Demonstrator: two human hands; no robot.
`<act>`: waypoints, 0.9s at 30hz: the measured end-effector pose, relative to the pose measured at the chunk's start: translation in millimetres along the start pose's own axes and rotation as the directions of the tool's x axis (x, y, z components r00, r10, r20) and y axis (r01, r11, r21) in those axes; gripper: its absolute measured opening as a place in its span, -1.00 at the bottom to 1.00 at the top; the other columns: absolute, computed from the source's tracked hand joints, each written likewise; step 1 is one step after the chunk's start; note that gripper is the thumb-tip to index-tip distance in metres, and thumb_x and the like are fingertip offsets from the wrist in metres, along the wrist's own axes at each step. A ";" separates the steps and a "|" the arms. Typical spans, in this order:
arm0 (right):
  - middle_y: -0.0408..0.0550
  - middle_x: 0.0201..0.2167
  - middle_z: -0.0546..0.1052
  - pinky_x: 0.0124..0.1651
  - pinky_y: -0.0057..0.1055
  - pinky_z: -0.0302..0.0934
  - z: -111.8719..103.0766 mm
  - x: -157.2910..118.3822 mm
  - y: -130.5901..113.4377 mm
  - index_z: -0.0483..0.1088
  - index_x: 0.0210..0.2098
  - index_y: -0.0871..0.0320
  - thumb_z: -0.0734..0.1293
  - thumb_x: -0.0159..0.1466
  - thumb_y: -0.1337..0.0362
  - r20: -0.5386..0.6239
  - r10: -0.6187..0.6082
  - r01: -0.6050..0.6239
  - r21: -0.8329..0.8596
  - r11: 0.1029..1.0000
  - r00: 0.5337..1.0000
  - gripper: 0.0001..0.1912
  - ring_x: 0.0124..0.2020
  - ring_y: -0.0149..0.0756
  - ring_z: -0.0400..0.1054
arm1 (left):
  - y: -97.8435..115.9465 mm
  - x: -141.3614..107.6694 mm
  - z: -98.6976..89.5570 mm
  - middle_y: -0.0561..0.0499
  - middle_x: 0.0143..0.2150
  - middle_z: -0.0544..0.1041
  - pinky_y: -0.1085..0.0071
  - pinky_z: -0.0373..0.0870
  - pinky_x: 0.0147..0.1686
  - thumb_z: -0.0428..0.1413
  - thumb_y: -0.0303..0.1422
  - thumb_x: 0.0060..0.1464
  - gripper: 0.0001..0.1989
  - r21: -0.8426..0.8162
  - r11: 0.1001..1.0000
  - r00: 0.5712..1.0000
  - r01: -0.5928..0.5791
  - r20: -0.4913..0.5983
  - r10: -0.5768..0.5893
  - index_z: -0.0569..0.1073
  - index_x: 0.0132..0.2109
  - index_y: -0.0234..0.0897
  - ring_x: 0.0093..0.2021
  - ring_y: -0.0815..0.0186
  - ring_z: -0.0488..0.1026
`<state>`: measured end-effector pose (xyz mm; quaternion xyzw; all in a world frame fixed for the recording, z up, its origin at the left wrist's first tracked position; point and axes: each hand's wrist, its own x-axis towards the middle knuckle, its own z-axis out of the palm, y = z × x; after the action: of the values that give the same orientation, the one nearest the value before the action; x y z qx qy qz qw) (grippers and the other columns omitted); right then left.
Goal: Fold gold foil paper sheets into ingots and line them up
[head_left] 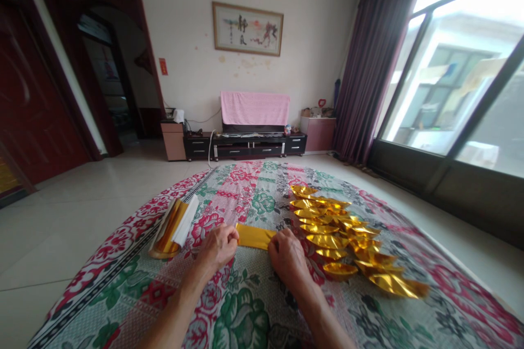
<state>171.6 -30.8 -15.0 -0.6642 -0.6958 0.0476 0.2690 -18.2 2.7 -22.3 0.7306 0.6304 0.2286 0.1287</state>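
A flat strip of gold foil paper (254, 236) stretches between my two hands, low over the flowered cloth. My left hand (219, 245) has its fingers closed on the strip's left end. At the other end, the curled fingers of my right hand (289, 255) grip the paper. To the right lie several folded gold paper ingots (327, 241), boat-shaped and set in rows. On the left rests a stack of gold and white paper sheets (175, 229), curled at the sides.
A flowered cloth (245, 316) covers the round table under my hands. Beyond it, a black TV cabinet (249, 147) stands by the wall, with a pink towel (254, 108) draped over the television. A curtain (364, 65) and large window are on the right.
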 end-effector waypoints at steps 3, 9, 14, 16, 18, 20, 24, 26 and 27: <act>-0.05 -0.42 0.42 -0.34 -0.52 0.03 -0.5 1.2 0.7 0.44 -0.50 0.20 0.21 0.16 0.40 0.007 0.011 -0.011 0.008 1.000 1.000 -0.80 -0.38 -0.40 0.30 | -1.1 -0.2 1.2 0.05 -0.39 0.43 0.51 0.20 -0.32 0.01 -0.52 -0.08 -0.83 0.005 1.000 1.000 -0.010 -0.015 0.010 0.48 -0.38 -0.25 -0.38 0.41 0.35; -0.07 -0.44 0.42 -0.35 -0.54 0.05 -3.0 0.7 1.6 0.44 -0.52 0.20 0.22 0.15 0.40 0.004 0.015 -0.015 0.025 1.000 1.000 -0.81 -0.40 -0.41 0.30 | -2.6 0.0 2.2 0.05 -0.40 0.42 0.50 0.21 -0.30 0.02 -0.52 -0.08 -0.84 0.003 1.000 1.000 -0.017 -0.023 0.017 0.47 -0.39 -0.24 -0.38 0.40 0.35; -0.07 -0.42 0.41 -0.36 -0.53 0.04 -2.5 -0.6 1.8 0.42 -0.51 0.20 0.21 0.16 0.39 -0.002 0.012 -0.012 0.023 1.000 1.000 -0.81 -0.40 -0.41 0.30 | -2.6 0.5 2.8 0.04 -0.40 0.42 0.49 0.21 -0.31 0.01 -0.52 -0.09 -0.83 0.011 1.000 0.999 -0.027 -0.025 0.027 0.47 -0.38 -0.25 -0.37 0.38 0.35; -0.07 -0.41 0.41 -0.36 -0.53 0.04 -2.7 -0.6 1.0 0.42 -0.51 0.20 0.20 0.17 0.39 0.002 0.016 -0.016 0.021 1.000 1.000 -0.81 -0.39 -0.41 0.30 | -1.5 -0.1 1.6 0.03 -0.40 0.42 0.48 0.21 -0.32 0.01 -0.52 -0.09 -0.83 0.009 1.000 0.999 -0.030 -0.024 0.030 0.47 -0.39 -0.25 -0.38 0.38 0.35; -0.06 -0.41 0.40 -0.34 -0.53 0.04 -3.1 -0.6 0.1 0.41 -0.50 0.20 0.20 0.18 0.40 0.007 0.016 -0.016 0.024 1.000 1.000 -0.81 -0.37 -0.40 0.30 | -0.4 -0.9 0.3 0.03 -0.39 0.43 0.48 0.21 -0.31 0.00 -0.52 -0.09 -0.83 0.008 0.999 0.999 -0.031 -0.021 0.031 0.47 -0.38 -0.26 -0.38 0.38 0.35; -0.06 -0.40 0.40 -0.32 -0.52 0.04 -3.1 -0.8 -0.2 0.41 -0.48 0.20 0.20 0.18 0.41 0.006 0.015 -0.015 0.027 1.000 1.000 -0.82 -0.36 -0.39 0.30 | -0.1 -1.3 -0.2 0.03 -0.38 0.43 0.47 0.22 -0.29 0.00 -0.52 -0.09 -0.83 0.005 1.000 0.999 -0.030 -0.018 0.030 0.47 -0.38 -0.26 -0.37 0.38 0.36; -0.06 -0.39 0.40 -0.31 -0.52 0.04 -1.3 -1.5 1.7 0.40 -0.44 0.19 0.19 0.19 0.41 -0.009 0.000 0.000 0.031 1.000 1.000 -0.83 -0.34 -0.38 0.30 | -1.7 -0.8 1.8 0.03 -0.38 0.43 0.48 0.22 -0.30 0.00 -0.51 -0.09 -0.83 -0.002 1.000 0.999 -0.024 -0.022 0.024 0.47 -0.38 -0.26 -0.37 0.39 0.36; -0.07 -0.38 0.40 -0.32 -0.52 0.04 -0.3 -1.8 3.1 0.40 -0.43 0.18 0.19 0.19 0.41 -0.012 -0.010 0.010 0.037 0.999 1.000 -0.83 -0.34 -0.38 0.29 | -2.7 -0.3 3.0 0.03 -0.39 0.42 0.49 0.22 -0.32 0.00 -0.51 -0.08 -0.83 -0.003 1.000 0.999 -0.024 -0.025 0.024 0.47 -0.39 -0.25 -0.38 0.39 0.36; -0.07 -0.38 0.39 -0.32 -0.52 0.04 0.1 -1.8 3.7 0.39 -0.43 0.18 0.19 0.19 0.41 -0.011 -0.013 0.014 0.041 0.999 1.000 -0.83 -0.35 -0.38 0.29 | -3.0 -0.2 3.5 0.03 -0.39 0.42 0.49 0.22 -0.32 0.00 -0.51 -0.08 -0.83 -0.001 1.000 0.999 -0.025 -0.030 0.025 0.47 -0.39 -0.25 -0.39 0.40 0.36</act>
<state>174.9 -32.0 -17.3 -0.6541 -0.6978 0.0565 0.2864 -19.1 3.4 -26.8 0.7350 0.6227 0.2417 0.1169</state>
